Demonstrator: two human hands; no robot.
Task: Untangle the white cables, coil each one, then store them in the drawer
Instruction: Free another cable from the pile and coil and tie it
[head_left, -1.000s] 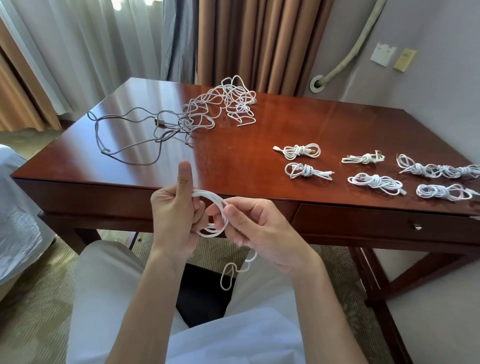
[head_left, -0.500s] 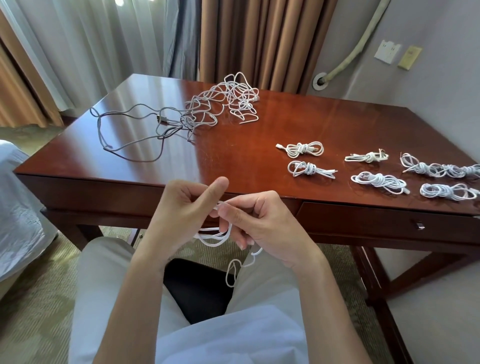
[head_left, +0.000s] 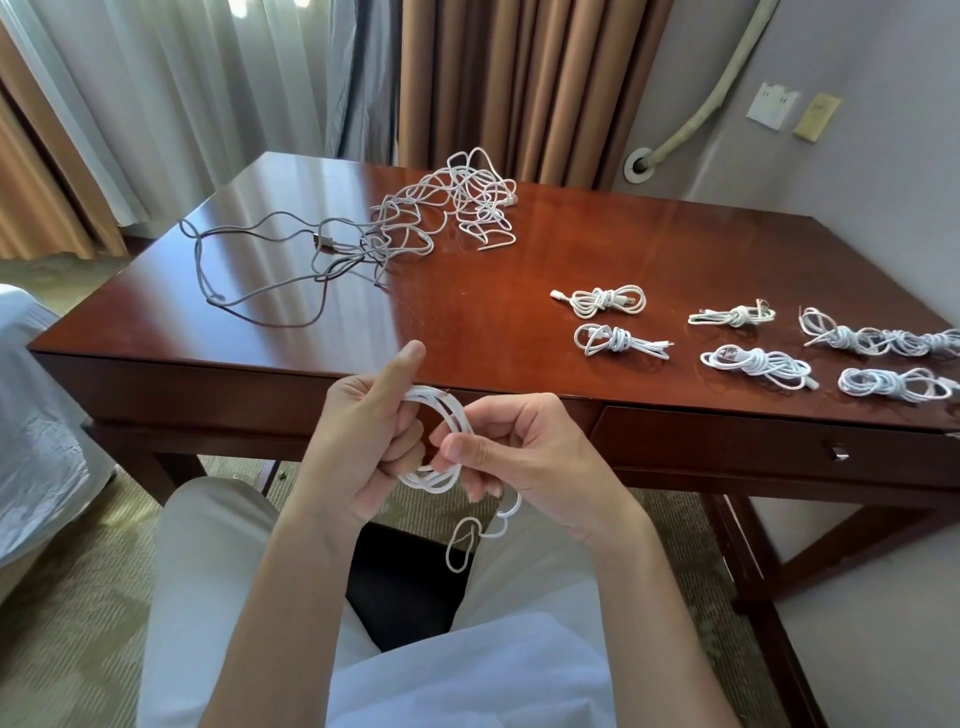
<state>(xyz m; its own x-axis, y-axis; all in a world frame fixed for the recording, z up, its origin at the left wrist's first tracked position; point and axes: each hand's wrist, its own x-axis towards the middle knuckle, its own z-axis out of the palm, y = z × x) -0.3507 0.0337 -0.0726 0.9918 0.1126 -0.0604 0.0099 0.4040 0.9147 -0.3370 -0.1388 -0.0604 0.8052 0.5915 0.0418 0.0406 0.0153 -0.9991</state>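
In front of the desk edge, over my lap, my left hand (head_left: 363, 441) grips a small coil of white cable (head_left: 451, 415), thumb raised. My right hand (head_left: 524, 457) pinches the same cable at the coil's right side; a loose looped tail (head_left: 462, 548) hangs below it. A tangle of white cables (head_left: 457, 208) lies at the back middle of the wooden desk (head_left: 467, 322), with a grey cable (head_left: 249, 270) trailing to the left. Several coiled white cables (head_left: 608, 300) lie in rows at the right. The drawer (head_left: 769, 447) under the desk's right side is closed.
Curtains hang behind the desk. A wall with outlet plates (head_left: 771, 106) and a hose (head_left: 691, 124) stands at the right. A white-covered bed (head_left: 31, 441) is at the left. My legs and a dark chair seat (head_left: 405, 582) are below my hands.
My left thumb has lifted from beside my right fingers and the coil has opened into a rounder loop between both hands. The hanging tail stays below.
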